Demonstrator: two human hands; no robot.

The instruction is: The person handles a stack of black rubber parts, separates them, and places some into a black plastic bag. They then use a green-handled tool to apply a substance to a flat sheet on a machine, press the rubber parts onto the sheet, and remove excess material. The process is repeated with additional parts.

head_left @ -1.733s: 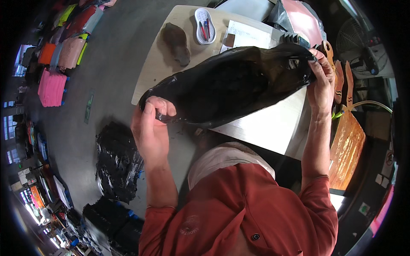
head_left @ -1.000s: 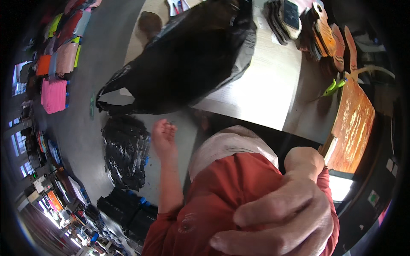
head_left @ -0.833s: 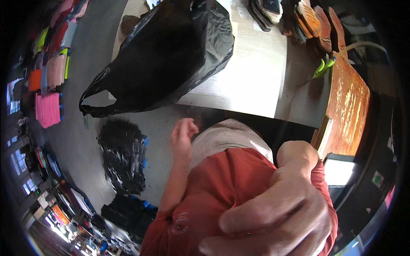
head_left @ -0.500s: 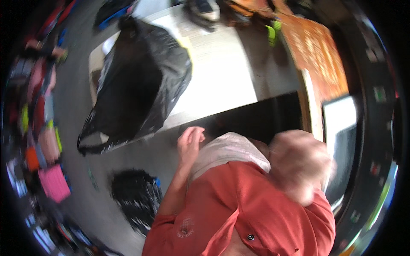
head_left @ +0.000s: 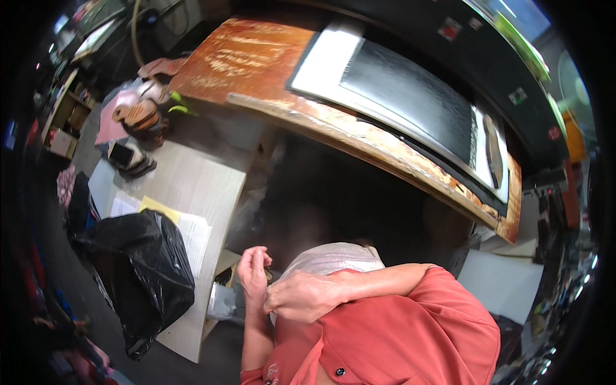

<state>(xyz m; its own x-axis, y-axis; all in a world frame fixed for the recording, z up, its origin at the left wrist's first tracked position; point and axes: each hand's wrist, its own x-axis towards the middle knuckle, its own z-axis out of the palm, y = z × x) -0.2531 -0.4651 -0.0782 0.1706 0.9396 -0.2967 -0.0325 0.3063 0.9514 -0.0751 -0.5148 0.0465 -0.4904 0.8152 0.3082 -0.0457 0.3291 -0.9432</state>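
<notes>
Close in front of my body, my left hand (head_left: 255, 273) is raised with its fingers curled in, and nothing shows in it. My right hand (head_left: 305, 297) crosses my front and is closed, its knuckles beside my left wrist. Whatever the right fingers hold, if anything, is hidden. Left of both hands, a black plastic bag (head_left: 154, 250) lies slumped on a pale table (head_left: 215, 173), apart from them. Papers (head_left: 194, 240) stick out from under the bag.
Ahead stands a worn wooden bench (head_left: 253, 54) bearing a white board with a dark panel (head_left: 410, 86). A curved dark piece (head_left: 493, 151) lies at the board's right end. Shoe-like items (head_left: 138, 119) crowd the pale table's far end. At right is a white board (head_left: 500, 282).
My view has swung right, so the table and bag now sit further left and the bench lies ahead. My right hand has come across from the right side to my left wrist.
</notes>
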